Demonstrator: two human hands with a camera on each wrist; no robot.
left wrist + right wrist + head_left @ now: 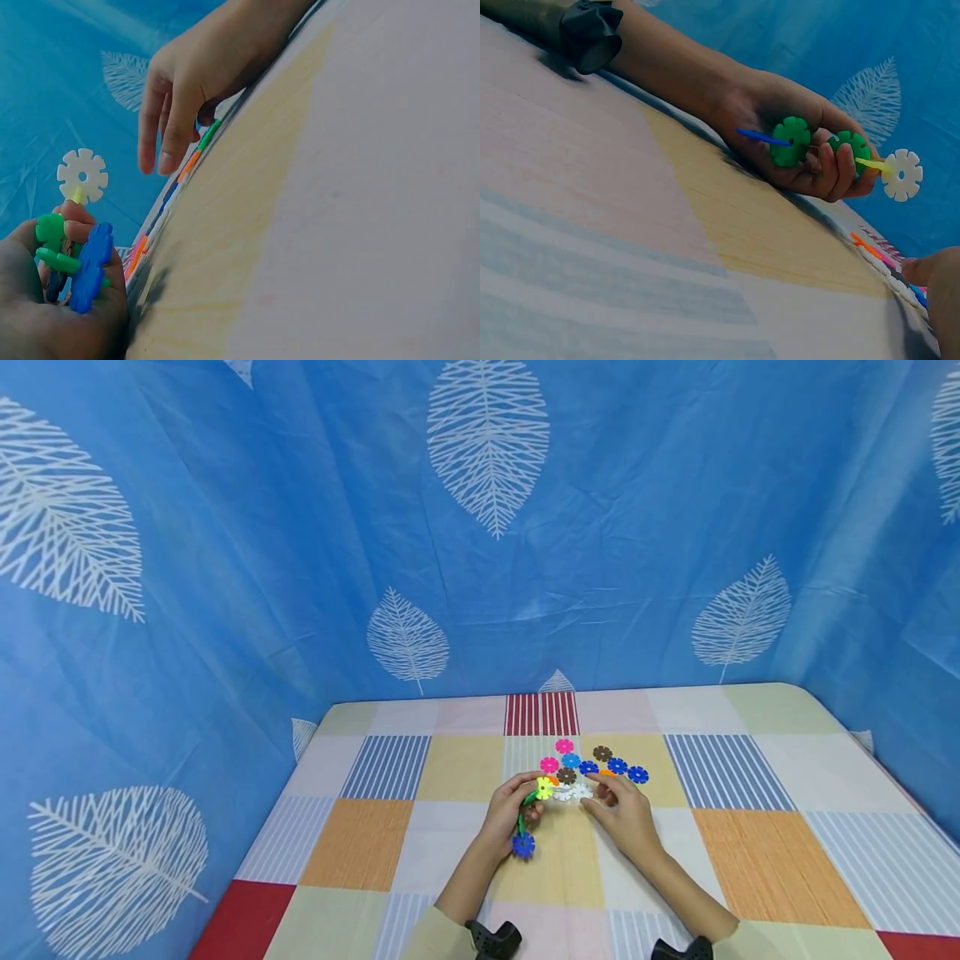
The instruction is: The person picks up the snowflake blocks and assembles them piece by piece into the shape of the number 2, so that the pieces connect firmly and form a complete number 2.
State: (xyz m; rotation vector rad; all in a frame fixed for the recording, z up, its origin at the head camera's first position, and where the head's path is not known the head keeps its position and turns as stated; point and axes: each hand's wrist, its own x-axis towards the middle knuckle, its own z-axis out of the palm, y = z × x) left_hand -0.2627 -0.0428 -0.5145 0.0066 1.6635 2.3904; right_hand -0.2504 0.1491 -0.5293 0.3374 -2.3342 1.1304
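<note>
My left hand [504, 814] holds a chain of joined notched plastic discs with curled fingers. In the right wrist view the chain runs from a blue disc [762, 136] through a green disc [790, 142] and a second green disc [850, 150] to a yellow one, seen edge-on, and a white disc [902, 175]. The blue disc [523, 845] hangs at the near end in the head view. My right hand [626, 817] is over the near right side of the loose discs, fingers extended downward, thumb and forefinger apart with nothing seen between them.
Loose discs lie in a flat cluster beyond the hands: pink [564, 746], light blue [572, 761], brown [602, 753], dark blue [638, 774], orange and several white ones. A patchwork cloth [742, 860] covers the table. Blue leaf-patterned curtains [600, 527] hang behind and at both sides.
</note>
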